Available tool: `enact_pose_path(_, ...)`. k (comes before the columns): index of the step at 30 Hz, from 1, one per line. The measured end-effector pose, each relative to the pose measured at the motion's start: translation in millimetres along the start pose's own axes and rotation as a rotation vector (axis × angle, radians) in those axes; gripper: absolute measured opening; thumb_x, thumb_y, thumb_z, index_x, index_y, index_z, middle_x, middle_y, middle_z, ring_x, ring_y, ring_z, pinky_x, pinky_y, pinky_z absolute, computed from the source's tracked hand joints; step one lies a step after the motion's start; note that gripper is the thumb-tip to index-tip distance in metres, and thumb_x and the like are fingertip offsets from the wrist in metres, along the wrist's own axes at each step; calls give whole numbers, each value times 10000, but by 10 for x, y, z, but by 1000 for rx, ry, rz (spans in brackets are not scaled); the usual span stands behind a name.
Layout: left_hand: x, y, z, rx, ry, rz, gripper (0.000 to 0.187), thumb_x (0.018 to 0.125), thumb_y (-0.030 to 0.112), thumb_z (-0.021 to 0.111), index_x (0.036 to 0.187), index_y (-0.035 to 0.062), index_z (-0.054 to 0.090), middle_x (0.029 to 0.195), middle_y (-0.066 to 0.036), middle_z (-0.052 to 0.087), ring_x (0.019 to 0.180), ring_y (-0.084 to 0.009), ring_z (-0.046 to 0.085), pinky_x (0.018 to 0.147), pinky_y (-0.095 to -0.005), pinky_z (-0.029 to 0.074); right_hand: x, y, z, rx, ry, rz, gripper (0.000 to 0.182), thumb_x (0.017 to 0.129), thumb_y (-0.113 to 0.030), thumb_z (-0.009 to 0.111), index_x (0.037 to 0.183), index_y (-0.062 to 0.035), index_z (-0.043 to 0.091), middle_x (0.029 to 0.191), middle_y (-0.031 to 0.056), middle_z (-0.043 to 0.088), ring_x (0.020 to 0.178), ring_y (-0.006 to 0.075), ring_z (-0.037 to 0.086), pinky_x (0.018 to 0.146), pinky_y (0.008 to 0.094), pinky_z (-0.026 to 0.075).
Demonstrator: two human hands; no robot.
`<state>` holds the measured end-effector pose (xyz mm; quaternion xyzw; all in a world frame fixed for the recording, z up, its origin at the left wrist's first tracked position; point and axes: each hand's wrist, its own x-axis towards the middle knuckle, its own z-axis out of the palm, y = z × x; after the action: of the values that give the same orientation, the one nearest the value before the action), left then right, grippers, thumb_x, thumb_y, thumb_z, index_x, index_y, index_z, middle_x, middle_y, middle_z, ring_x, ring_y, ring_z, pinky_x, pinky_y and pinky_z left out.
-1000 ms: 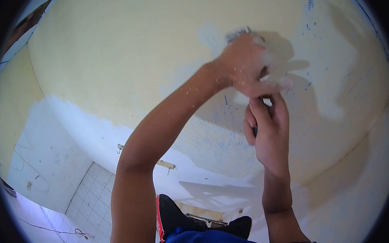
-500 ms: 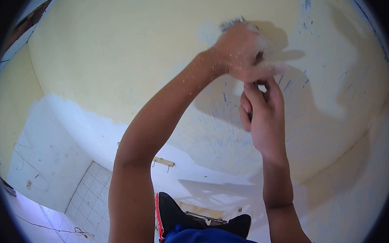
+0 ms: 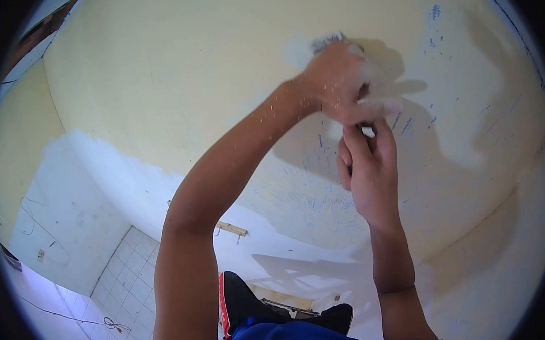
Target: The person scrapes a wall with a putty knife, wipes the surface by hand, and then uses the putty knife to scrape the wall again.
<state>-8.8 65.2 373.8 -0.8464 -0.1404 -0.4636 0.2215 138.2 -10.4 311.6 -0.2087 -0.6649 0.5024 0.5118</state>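
My left hand [image 3: 340,83], dusted white, presses a scraper [image 3: 328,42] against the cream-painted wall [image 3: 177,71]; only the tool's grey upper edge shows above my knuckles. Just below it my right hand [image 3: 370,172] grips the tool's dark handle, which is mostly hidden by my fingers. A pale scraped patch lies under the blade. Blue streaks and flecks mark the wall below and to the right of both hands.
The wall's lower part [image 3: 90,178] is white. A small wooden bracket [image 3: 231,229] sticks out of it. White floor tiles [image 3: 128,279] and a loose cable [image 3: 109,325] lie far below at left. My black shoes [image 3: 248,305] stand on a plank.
Both hands slid up the wall and then back down a little, staying locked on the tool. The view shifted slightly.
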Motion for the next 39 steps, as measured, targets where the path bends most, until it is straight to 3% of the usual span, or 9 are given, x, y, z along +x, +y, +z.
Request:
enact_pose_path(6, -16, 29, -35, 30, -8, -46, 490, 777, 391, 695, 511, 100, 405, 448, -72, 357, 467, -302, 332, 543, -392, 351, -54, 80, -2, 2, 3, -34, 120, 1026, -121, 508, 1112, -56, 457, 660, -35, 448, 483, 7, 365, 420, 189, 281)
enact_pose_path(8, -70, 74, 23, 64, -81, 14, 560, 803, 527, 655, 494, 86, 498, 470, -82, 475, 470, -324, 449, 487, -410, 391, -139, 149, -17, -1, -18, -47, 124, 1026, -122, 507, 1120, -59, 457, 670, -33, 452, 485, 6, 367, 420, 185, 286)
enact_pose_path(11, -100, 112, 64, 59, -217, -78, 565, 803, 533, 648, 490, 87, 494, 463, -82, 469, 473, -318, 455, 491, -407, 391, -188, 184, -24, 45, 2, -28, 133, 1026, -119, 504, 1137, -64, 455, 675, -33, 448, 484, 2, 364, 418, 180, 298)
enact_pose_path(18, 116, -17, -99, 80, -82, -68, 522, 774, 414, 704, 503, 94, 394, 460, -82, 384, 493, -308, 351, 541, -402, 349, 52, -39, 13, 62, 31, 10, 139, 1026, -140, 517, 1111, -53, 449, 646, -41, 438, 476, 5, 355, 415, 178, 288)
enact_pose_path(24, 18, 111, 32, 42, -108, -37, 576, 784, 538, 664, 492, 77, 478, 456, -94, 451, 457, -329, 437, 467, -419, 369, -166, 85, -46, 70, -2, -28, 126, 1026, -145, 519, 1096, -64, 453, 615, -40, 431, 471, 6, 346, 414, 182, 279)
enact_pose_path(30, 89, 14, 77, 29, -100, -14, 586, 793, 535, 661, 479, 78, 471, 439, -93, 438, 447, -322, 437, 459, -415, 368, -87, 5, -94, 18, 5, -12, 127, 1024, -155, 525, 1098, -75, 459, 617, -39, 429, 471, 8, 348, 415, 182, 280)
enact_pose_path(33, 227, 12, -127, 38, -113, -186, 485, 764, 391, 714, 499, 84, 447, 447, -59, 406, 443, -267, 371, 526, -393, 384, 73, -161, -11, 30, 53, -4, 141, 1014, -164, 547, 1085, -68, 472, 624, -34, 429, 476, 8, 357, 416, 189, 288)
enact_pose_path(37, 172, 60, -56, 40, -133, -213, 484, 761, 385, 720, 495, 89, 444, 445, -58, 393, 459, -270, 367, 522, -400, 370, -35, -83, -88, -6, 19, -28, 136, 1015, -153, 539, 1096, -72, 466, 627, -34, 434, 481, 7, 364, 414, 187, 289)
enact_pose_path(39, 64, 105, 106, 73, -61, 5, 556, 787, 521, 670, 505, 71, 506, 450, -78, 444, 449, -284, 432, 462, -397, 373, -173, 41, -123, 40, -3, -23, 139, 1017, -143, 530, 1108, -66, 458, 631, -34, 440, 478, 7, 363, 411, 184, 289)
